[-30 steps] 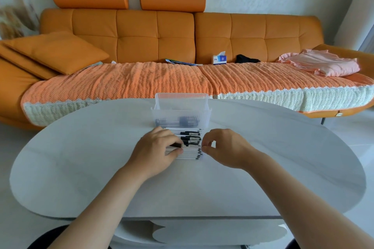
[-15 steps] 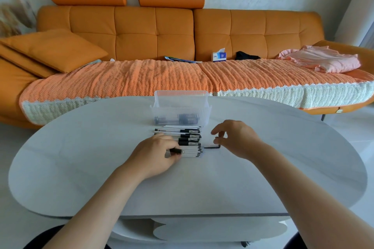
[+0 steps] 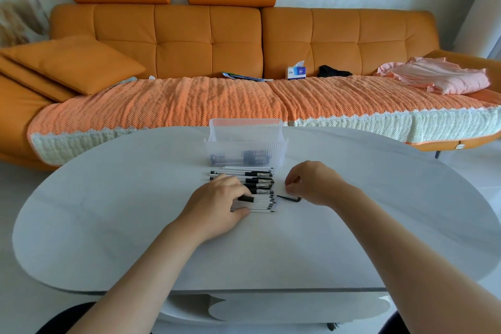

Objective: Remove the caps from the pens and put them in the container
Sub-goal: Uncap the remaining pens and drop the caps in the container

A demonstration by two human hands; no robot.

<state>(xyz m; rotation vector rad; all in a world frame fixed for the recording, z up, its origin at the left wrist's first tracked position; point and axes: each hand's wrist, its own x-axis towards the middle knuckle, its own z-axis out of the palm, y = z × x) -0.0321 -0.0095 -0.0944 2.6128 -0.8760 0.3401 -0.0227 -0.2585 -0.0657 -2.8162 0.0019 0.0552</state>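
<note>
A row of white pens (image 3: 259, 204) lies on the grey oval table (image 3: 135, 198), the farther ones with black caps (image 3: 259, 179) on. My left hand (image 3: 217, 205) rests on the row and grips one pen (image 3: 247, 199) whose black front end shows bare. In line with that pen, a loose black cap (image 3: 288, 197) sits just to its right. My right hand (image 3: 314, 184), fingers curled, holds the cap's right end low over the table. Behind the row stands a clear ribbed container (image 3: 211, 141) with dark caps (image 3: 253, 157) inside.
An orange sofa (image 3: 206, 43) with a knitted cover runs behind the table. On it lie a cushion (image 3: 73, 62), a tissue box (image 3: 296, 72), papers and pink cloth (image 3: 436, 76). White floor shows at the right.
My right hand has pulled the cap off the pen and drawn it to the right, away from the row. My left hand has stayed on the pens, holding the uncapped one.
</note>
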